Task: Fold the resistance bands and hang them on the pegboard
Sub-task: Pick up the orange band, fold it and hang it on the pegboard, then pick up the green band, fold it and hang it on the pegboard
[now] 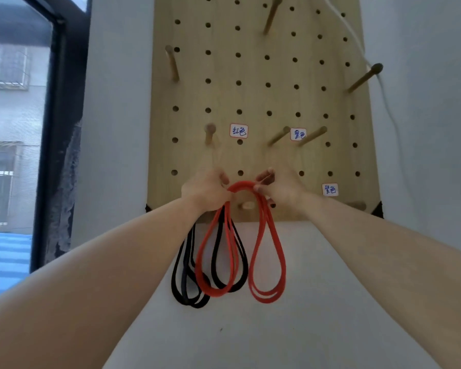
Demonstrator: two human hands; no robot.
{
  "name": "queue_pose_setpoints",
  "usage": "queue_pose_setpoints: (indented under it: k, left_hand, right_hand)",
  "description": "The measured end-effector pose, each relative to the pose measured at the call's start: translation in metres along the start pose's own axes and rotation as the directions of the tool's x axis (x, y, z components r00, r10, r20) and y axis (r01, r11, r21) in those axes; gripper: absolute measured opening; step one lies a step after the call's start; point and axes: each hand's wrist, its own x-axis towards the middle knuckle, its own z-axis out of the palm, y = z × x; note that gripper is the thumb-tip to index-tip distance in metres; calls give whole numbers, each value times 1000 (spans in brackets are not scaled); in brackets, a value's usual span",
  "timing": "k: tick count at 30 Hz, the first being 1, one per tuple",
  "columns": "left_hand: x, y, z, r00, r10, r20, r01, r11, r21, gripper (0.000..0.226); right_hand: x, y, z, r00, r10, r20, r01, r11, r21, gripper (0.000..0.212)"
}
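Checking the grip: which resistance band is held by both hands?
The red rubber resistance band: it arches from left hand to right hand; the black bands hang from the left alone.

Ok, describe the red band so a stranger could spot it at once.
Start at the wooden pegboard. At its bottom edge two hands meet: the red band arches from the left hand to the right hand, its folded loops dangling below the board. It is the only red one; the dark bands beside it hang under the left hand.
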Motion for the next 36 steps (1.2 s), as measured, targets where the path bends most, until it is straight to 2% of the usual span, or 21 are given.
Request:
queue_pose_setpoints:
  k: [1, 3, 5, 9, 13, 17, 22, 27, 29, 32, 36]
  left_hand:
    - [-1, -1, 0, 999, -35, -11, 35, 999, -26, 35]
    - [-2, -3, -3, 997, -80, 0, 79, 978, -192, 32]
    - [-9, -6, -7, 998, -64, 27, 69, 940, -333, 25]
    - [-35, -12, -17, 999, 27, -44, -39, 949, -313, 15]
    - [-83, -4, -33, 972, 225, -70, -235, 938, -253, 15]
    - [-137, 8, -43, 943, 329, -51, -326, 885, -333, 15]
    - [-198, -4, -19, 908, 351, 228, -246, 888, -388, 10]
    - [-273, -37, 58, 849, 287, 445, -114, 920, -375, 8]
    - [-306, -51, 95, 800, 249, 546, -48, 934, -354, 8]
    - [-356, -73, 151, 700, 184, 690, 11, 963, -268, 10]
    - [-423, -95, 224, 539, 83, 838, 24, 993, -114, 17]
  right_hand:
    - [-1, 4, 0, 999, 11, -42, -10, 1000, 22, 14]
    - [-4, 10, -3, 995, 28, -94, -24, 999, 41, 12]
    - [-11, 15, -8, 997, 21, -79, -18, 999, 33, 13]
    - [-35, 13, -18, 999, -27, 24, 27, 999, -28, 12]
    - [-75, 1, -29, 985, -116, 130, 132, 983, -127, 6]
    - [-123, -8, -34, 954, -226, 199, 263, 947, -184, 6]
    - [-194, 2, -30, 929, -217, 299, 259, 960, -110, 5]
    - [-276, 57, 4, 905, -116, 410, 173, 979, -103, 4]
    - [-309, 86, 22, 879, -37, 475, 106, 987, -119, 5]
    - [-355, 134, 53, 798, 107, 593, 15, 980, -197, 9]
    - [-419, 196, 96, 605, 300, 738, -51, 939, -340, 18]
